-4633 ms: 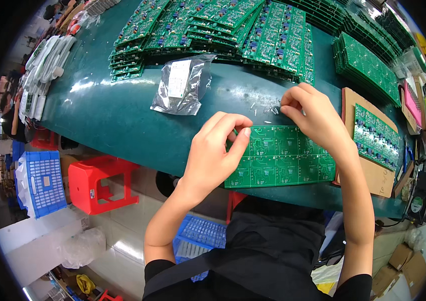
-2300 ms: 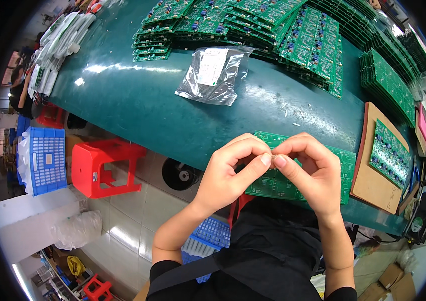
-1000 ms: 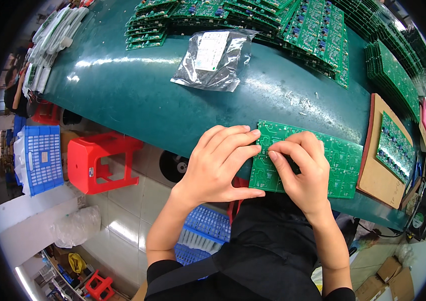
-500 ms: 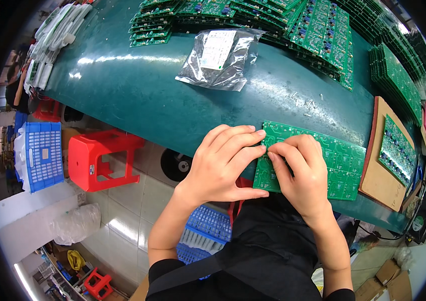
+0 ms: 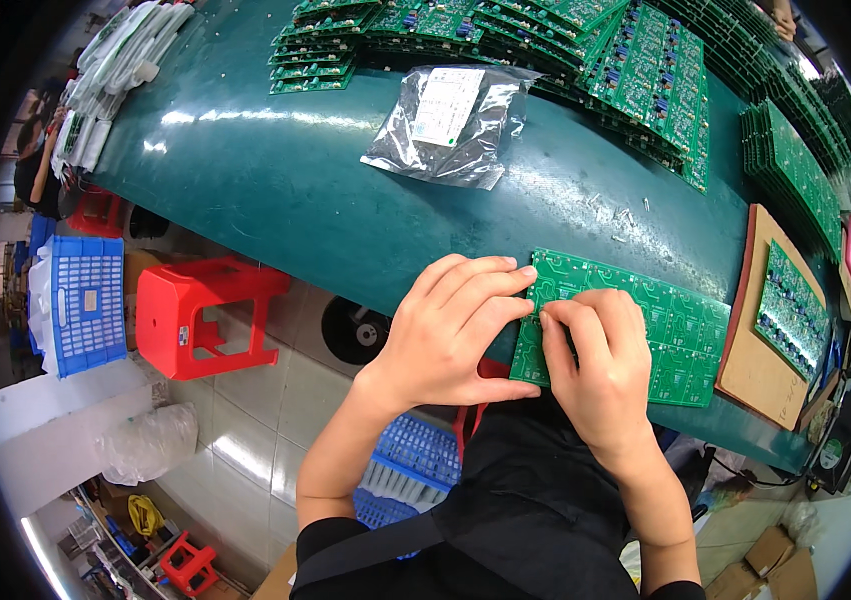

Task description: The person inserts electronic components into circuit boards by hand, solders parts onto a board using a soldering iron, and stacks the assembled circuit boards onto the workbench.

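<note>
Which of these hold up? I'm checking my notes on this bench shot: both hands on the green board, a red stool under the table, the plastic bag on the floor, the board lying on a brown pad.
1. Both the left hand and right hand rest on the green circuit board: true.
2. A red stool stands on the floor: true.
3. The plastic bag lies on the floor: false; it lies on the green table.
4. That board lies on a brown pad: false; it lies on the table, and the brown pad holds another board.

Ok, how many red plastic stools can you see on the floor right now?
2. One large red stool stands on the floor beside the blue crate, left of the hands; a small one sits at the lower left. Others may be hidden.
</note>
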The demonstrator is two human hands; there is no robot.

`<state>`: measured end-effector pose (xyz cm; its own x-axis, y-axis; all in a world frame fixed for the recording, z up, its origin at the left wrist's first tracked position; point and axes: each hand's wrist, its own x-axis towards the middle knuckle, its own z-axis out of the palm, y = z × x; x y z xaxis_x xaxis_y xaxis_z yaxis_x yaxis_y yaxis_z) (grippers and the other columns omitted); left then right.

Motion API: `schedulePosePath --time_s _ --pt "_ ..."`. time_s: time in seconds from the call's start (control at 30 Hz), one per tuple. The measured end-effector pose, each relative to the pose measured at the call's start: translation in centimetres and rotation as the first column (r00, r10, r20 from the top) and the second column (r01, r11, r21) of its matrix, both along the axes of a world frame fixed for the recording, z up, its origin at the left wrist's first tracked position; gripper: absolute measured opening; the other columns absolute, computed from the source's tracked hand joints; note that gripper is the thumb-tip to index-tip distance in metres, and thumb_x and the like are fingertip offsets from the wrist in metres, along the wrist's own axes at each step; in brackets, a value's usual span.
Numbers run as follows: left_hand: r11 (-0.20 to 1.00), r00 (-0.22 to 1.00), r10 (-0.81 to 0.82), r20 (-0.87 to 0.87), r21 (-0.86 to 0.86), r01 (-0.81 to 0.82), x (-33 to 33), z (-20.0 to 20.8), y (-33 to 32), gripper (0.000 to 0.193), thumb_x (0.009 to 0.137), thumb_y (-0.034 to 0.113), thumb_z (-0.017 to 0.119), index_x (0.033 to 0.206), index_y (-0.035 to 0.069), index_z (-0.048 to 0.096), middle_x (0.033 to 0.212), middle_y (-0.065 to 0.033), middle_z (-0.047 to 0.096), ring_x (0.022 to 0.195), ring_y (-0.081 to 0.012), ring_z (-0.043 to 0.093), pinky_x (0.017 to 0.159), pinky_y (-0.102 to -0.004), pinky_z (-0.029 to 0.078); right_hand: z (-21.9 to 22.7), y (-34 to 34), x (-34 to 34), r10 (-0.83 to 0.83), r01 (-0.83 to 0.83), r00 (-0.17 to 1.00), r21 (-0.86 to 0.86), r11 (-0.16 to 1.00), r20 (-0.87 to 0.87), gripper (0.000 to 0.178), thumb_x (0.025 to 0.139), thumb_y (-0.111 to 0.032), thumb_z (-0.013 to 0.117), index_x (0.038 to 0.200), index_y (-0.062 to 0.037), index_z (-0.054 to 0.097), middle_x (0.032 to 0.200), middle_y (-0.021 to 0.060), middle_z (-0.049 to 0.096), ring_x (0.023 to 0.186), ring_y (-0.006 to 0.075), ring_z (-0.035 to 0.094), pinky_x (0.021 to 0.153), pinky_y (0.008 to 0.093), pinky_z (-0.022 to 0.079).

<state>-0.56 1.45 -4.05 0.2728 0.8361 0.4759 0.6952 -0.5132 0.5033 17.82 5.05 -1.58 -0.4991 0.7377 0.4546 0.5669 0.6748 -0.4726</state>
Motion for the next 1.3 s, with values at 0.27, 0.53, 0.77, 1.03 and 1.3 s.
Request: schedulePosePath --time_s 0.27,0.53,0.77,1.03,1.3 --pt "1.000 1.000 -0.001 0.004 -0.004 0.001 -0.1 0.0 -0.1 0.064 0.061 0.050 0.085 0.102 0.007 0.061 0.123 -0.0101 0.063 0.115 -0.0302 0.060 0.096 -0.0464 0.044 0.2 0.5 0.5 0.012 -0.012 1.000 -0.096 0.995 0.007 0.015 0.078 0.001 0.071 0.090 -0.0052 0.063 0.085 0.0073 0.057 0.079 0.0256 0.057 0.071 0.0378 0.044" --pt "1.000 1.000 -0.004 -0.005 0.005 0.004 -0.1 0.0 -0.1 0.064 0.061 0.050 0.085 0.102 0.007 0.061 0.123 -0.0101 0.063 0.115 -0.0302 0.060 0.095 -0.0463 0.044 0.0 0.8 0.7 0.050 -0.054 0.998 -0.098 0.994 -0.042 0.017 0.076 0.001 0.072 0.089 -0.0049 0.062 0.086 0.0076 0.057 0.079 0.0249 0.058 0.070 0.0373 0.044" --pt "1.000 1.000 0.006 -0.008 0.000 -0.006 -0.1 0.2 0.0 0.056 0.067 0.051 0.080 0.099 0.009 0.061 0.122 -0.0069 0.062 0.116 -0.0275 0.058 0.098 -0.0446 0.044 1.0 0.1 -0.6 -0.007 0.004 0.988 0.017 1.000 0.157 0.013 0.074 0.000 0.066 0.083 -0.0045 0.058 0.082 0.0087 0.052 0.077 0.0256 0.054 0.069 0.0386 0.042" --pt "1.000 0.999 -0.028 -0.038 -0.008 0.027 -0.2 0.6 0.3 0.058 0.067 0.052 0.080 0.100 0.009 0.061 0.123 -0.0084 0.061 0.116 -0.0286 0.057 0.098 -0.0450 0.043 2.3 1.6 0.9 0.082 -0.057 0.983 -0.148 0.987 0.167 0.010 0.077 -0.001 0.063 0.086 -0.0024 0.059 0.083 0.0116 0.054 0.082 0.0297 0.057 0.073 0.0409 0.044" --pt "0.985 0.994 -0.099 -0.043 -0.144 0.092 -0.8 2.5 0.6 0.054 0.071 0.046 0.081 0.104 0.008 0.063 0.126 -0.0100 0.061 0.118 -0.0321 0.057 0.100 -0.0475 0.041 0.3 7.5 3.5 -0.054 0.060 0.984 -0.031 0.998 0.170 0.011 0.083 -0.005 0.066 0.094 -0.0040 0.064 0.088 0.0129 0.059 0.087 0.0333 0.059 0.078 0.0430 0.045"
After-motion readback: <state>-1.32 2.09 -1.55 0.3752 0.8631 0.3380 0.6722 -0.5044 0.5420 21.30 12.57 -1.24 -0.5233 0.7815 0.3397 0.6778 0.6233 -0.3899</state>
